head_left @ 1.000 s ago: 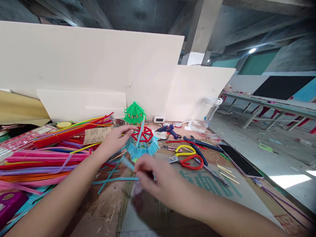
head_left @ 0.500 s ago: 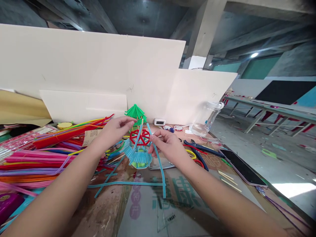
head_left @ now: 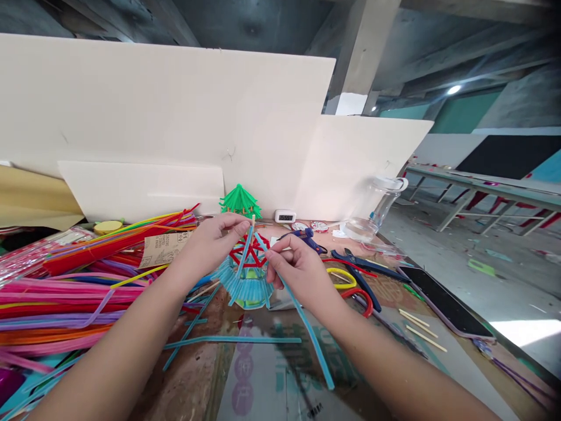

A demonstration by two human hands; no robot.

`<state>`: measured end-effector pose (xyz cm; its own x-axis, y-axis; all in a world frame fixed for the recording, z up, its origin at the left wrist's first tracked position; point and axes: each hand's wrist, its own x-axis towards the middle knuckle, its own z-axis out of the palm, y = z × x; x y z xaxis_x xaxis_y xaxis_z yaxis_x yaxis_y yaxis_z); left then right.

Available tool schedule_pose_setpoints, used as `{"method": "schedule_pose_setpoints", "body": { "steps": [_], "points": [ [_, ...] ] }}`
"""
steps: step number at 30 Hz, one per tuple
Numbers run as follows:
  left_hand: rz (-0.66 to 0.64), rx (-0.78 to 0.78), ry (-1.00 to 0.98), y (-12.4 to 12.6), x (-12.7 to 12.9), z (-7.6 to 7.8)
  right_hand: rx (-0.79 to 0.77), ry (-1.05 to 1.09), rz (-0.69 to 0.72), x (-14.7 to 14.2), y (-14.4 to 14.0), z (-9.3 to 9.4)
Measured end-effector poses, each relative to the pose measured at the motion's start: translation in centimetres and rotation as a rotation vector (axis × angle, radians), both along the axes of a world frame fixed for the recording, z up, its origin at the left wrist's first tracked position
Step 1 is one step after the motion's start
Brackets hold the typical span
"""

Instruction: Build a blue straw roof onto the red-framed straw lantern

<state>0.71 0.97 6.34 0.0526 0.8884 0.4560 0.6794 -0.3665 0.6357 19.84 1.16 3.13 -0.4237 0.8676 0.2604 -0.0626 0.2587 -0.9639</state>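
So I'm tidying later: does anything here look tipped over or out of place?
Yes: the clear jar lies on its side at the table's far right. Loose blue pipe cleaners are strewn across the table, and wooden sticks lie scattered near the phone.

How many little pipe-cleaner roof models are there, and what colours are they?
Green model: 1, standing at the back by the white board.
Blue and red model: 1, with the left hand at its top stick and the right hand pinching a blue pipe cleaner against it.
Total: 2
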Motion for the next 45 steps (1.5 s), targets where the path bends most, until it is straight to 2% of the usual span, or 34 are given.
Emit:
{"method": "schedule_pose_setpoints", "body": {
  "steps": [7, 13, 17, 21, 28, 33, 38, 41, 45],
  "points": [
    [-0.003, -0.021, -0.016, -0.2, 0.1, -0.1, 0.013, 0.074, 0.023, 0.2, -0.1, 0.3],
    [0.078, 0.0, 0.002, -0.5, 0.9, -0.1, -0.035, -0.031, 0.009, 0.5, 0.0, 0.8],
    [0.087, -0.015, -0.021, -0.5, 1.1, -0.2, 0.021, -0.131, -0.031, 0.6, -0.2, 1.1],
    [0.037, -0.052, -0.108, -0.2, 0.8, -0.6, 0.118, -0.223, -0.048, 0.6, -0.7, 1.1],
    [-0.089, -0.106, -0.181, 0.1, 0.2, -0.8, 0.204, -0.207, -0.074, 0.6, -0.6, 0.7],
    [-0.092, -0.12, -0.177, 0.0, 0.0, -0.6, 0.185, -0.202, -0.058, 0.5, -0.6, 0.8],
    [-0.094, -0.06, -0.226, -0.6, 0.1, 0.0, 0.213, -0.227, -0.079, 0.4, -1.1, 1.1],
    [-0.048, -0.028, -0.184, -1.1, 0.2, 0.6, 0.207, -0.212, -0.085, 0.4, -1.1, 1.1],
    [0.02, -0.039, -0.014, -1.9, 0.3, 1.3, 0.21, -0.218, -0.063, 0.3, -1.2, 1.1]
  ]
}}
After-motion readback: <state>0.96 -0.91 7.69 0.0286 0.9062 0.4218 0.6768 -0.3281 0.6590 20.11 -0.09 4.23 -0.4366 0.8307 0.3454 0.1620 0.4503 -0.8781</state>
